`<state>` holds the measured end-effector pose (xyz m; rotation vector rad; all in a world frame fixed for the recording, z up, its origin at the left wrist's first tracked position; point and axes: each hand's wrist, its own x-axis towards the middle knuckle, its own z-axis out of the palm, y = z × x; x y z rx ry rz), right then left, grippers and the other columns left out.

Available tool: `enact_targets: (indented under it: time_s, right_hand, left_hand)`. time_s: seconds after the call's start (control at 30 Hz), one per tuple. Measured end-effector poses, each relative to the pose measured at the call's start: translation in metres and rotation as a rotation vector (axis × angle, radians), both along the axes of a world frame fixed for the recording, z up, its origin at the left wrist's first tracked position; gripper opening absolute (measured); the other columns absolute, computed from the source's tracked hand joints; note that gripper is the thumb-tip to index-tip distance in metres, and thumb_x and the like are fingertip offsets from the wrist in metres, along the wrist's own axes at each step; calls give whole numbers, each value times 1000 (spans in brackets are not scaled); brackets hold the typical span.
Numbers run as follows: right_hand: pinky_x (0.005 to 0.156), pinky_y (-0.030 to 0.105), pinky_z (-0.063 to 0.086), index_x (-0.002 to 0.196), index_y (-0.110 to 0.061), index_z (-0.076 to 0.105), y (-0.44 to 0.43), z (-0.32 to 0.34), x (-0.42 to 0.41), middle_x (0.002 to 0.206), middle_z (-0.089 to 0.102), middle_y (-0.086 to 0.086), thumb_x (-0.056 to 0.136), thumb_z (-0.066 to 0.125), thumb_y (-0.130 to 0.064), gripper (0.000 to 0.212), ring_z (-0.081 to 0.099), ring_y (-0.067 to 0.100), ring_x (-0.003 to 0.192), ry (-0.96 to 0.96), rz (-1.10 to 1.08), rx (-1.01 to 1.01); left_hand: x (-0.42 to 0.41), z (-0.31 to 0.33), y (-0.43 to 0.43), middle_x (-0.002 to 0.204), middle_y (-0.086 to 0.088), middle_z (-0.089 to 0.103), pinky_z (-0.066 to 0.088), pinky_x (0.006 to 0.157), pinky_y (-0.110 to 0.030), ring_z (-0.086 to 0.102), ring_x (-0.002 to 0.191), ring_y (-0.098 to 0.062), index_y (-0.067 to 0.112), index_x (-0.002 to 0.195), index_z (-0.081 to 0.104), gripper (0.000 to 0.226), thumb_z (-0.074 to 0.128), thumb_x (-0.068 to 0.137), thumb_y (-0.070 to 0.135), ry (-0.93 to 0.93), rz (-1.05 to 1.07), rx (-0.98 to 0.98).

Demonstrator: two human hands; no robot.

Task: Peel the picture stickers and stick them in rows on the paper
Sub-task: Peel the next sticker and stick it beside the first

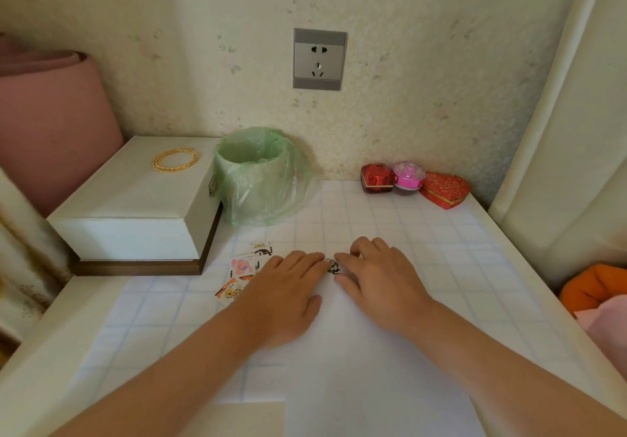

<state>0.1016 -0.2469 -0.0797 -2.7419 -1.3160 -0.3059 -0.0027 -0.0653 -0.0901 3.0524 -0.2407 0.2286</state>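
Note:
A white sheet of paper (339, 362) lies on the grid-patterned table cover in front of me. At its far edge is a small dark-patterned picture sticker (334, 267). My left hand (288, 294) lies flat on the paper, its straight fingertips touching the sticker's left side. From the right, my right hand (380, 284) has forefinger and thumb closed on the sticker. Several loose picture stickers (243, 268) lie in a small pile left of my left hand, partly hidden by it.
A white box (135, 206) with a gold necklace (175, 159) on top stands at the left. Behind the pile is a bin lined with a green bag (258, 178). Two red boxes and a pink one (407, 178) sit by the wall. An orange cloth (597, 287) lies at the right edge.

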Motion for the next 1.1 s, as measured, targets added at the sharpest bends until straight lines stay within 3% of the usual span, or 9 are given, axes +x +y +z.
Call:
enact_targets:
  time_s: [0.27,0.4,0.5,0.7,0.77,0.9,1.0,1.1]
  right_hand:
    - [76,35,45,118,-23,66,1,1,-6,109,57,-2,94,29,-50,52,54,20,96,25,-45,-11]
    - [97,38,47,132,-18,62,-3,-1,-15,141,55,3,95,32,-51,58,53,22,123,88,34,-6]
    - [107,36,41,141,-16,55,-9,-1,-18,149,51,2,100,30,-48,58,49,18,134,116,121,-32]
    - [118,29,17,156,-24,31,-18,0,-11,163,25,-7,97,15,-55,68,20,9,150,196,166,-60]
    - [118,26,13,157,-27,27,-19,0,-10,164,19,-11,95,12,-57,70,15,6,151,205,163,-65]
    - [116,22,8,157,-31,25,-20,-3,-8,164,17,-13,97,17,-56,65,13,6,151,208,169,-50]
    - [116,21,7,155,-35,28,-21,-7,-7,163,19,-15,97,19,-55,62,14,4,151,234,166,-16]
    - [117,25,18,150,-35,42,-21,-10,-7,159,32,-12,97,25,-53,58,25,6,148,232,158,50]
  left_hand:
    - [-4,-3,-3,148,-1,49,48,98,-37,50,129,-20,15,144,49,70,24,98,61,61,31,85]
    - [-3,-1,-1,150,-1,47,46,100,-38,47,131,-19,16,146,46,71,24,98,63,38,0,74]
    - [-3,-1,1,150,-1,46,45,100,-36,47,132,-18,15,146,46,73,20,98,64,34,-1,96]
    - [-3,3,7,165,7,8,14,118,-32,11,149,-12,23,158,13,83,8,88,68,122,-50,-19]
    - [-3,7,12,164,9,11,8,118,-25,12,149,-10,23,156,20,82,13,87,67,139,-73,-84]
    - [-6,14,19,156,0,37,-3,112,-11,31,145,-14,15,145,47,69,33,92,55,67,-118,-192]
    - [-7,18,18,151,0,46,10,113,-12,38,141,-13,15,138,56,66,32,91,54,65,-115,-216]
    - [-6,18,15,146,1,51,20,110,-15,44,136,-13,16,132,61,65,28,91,54,63,-77,-213]
